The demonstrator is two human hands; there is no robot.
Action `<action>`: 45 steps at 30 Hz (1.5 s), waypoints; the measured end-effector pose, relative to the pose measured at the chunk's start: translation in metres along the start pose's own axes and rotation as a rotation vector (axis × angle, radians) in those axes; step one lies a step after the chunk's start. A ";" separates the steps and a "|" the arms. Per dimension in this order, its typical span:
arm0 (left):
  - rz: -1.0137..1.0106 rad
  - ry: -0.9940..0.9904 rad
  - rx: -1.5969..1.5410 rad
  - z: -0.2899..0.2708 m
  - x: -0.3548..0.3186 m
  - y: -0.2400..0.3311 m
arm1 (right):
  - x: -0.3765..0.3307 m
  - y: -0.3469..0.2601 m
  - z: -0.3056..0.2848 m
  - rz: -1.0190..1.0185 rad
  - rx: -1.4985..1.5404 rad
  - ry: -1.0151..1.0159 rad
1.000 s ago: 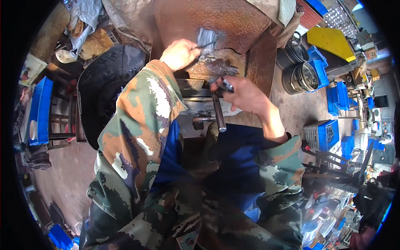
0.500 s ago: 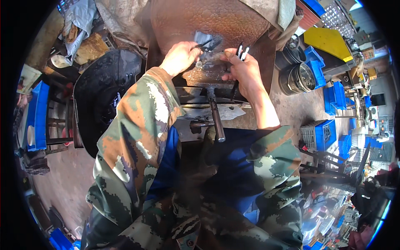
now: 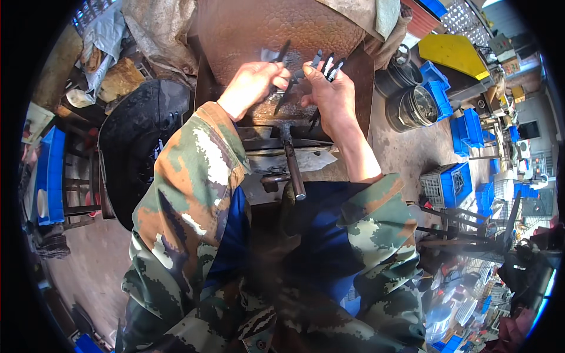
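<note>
My left hand (image 3: pixel 253 85) is closed on a slim dark metal piece (image 3: pixel 284 52) that points up and away past the fingertips. Just to its right, my right hand (image 3: pixel 334 97) grips several narrow dark metal pieces (image 3: pixel 329 63), some fanned out above the fingers and with dark ends hanging below the palm. Another dark slanting piece (image 3: pixel 281 105) shows between the hands; which hand has it, if either, I cannot tell. Both hands are over a brown, worn metal work surface (image 3: pixel 294 29). Below them a metal bar (image 3: pixel 293 167) juts toward me.
A large black tub (image 3: pixel 126 135) with small pieces inside stands at my left. Metal buckets (image 3: pixel 412 109) and blue bins (image 3: pixel 468 132) are on the right, near a yellow panel (image 3: pixel 453 54). Grey cloth (image 3: pixel 162 29) drapes the work surface's far left side.
The piece in my left hand has turned from pointing right to nearly upright. In my right hand, the pieces are spread differently, with another dark tip showing by the thumb. The view has shifted slightly.
</note>
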State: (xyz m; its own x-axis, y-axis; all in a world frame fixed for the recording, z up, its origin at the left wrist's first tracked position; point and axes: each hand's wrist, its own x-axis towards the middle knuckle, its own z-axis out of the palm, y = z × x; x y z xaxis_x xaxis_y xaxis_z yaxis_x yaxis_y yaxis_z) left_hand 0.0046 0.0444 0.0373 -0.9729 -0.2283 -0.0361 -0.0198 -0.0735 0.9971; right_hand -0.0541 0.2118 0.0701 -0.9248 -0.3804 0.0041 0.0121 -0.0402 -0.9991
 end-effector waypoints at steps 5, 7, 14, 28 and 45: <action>0.123 0.101 0.311 -0.043 0.022 -0.046 | -0.008 -0.014 -0.004 0.041 0.066 0.022; 0.169 0.112 0.548 -0.052 0.020 -0.055 | -0.007 -0.016 -0.012 0.065 0.120 0.024; -0.049 -0.261 0.614 -0.051 0.015 -0.043 | -0.013 -0.022 -0.026 0.040 0.247 -0.006; 0.252 -0.187 0.988 -0.037 0.011 -0.023 | -0.009 -0.023 -0.039 0.098 0.415 -0.007; 0.078 -0.042 0.982 -0.055 -0.001 -0.011 | -0.032 -0.025 -0.051 0.088 0.149 -0.026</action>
State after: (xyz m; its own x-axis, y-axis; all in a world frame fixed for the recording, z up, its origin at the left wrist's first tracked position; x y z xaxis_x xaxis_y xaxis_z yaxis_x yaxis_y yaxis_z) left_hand 0.0187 -0.0078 0.0226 -0.9867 -0.1620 0.0152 -0.1192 0.7837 0.6096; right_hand -0.0444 0.2722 0.0925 -0.9075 -0.4124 -0.0800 0.1506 -0.1415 -0.9784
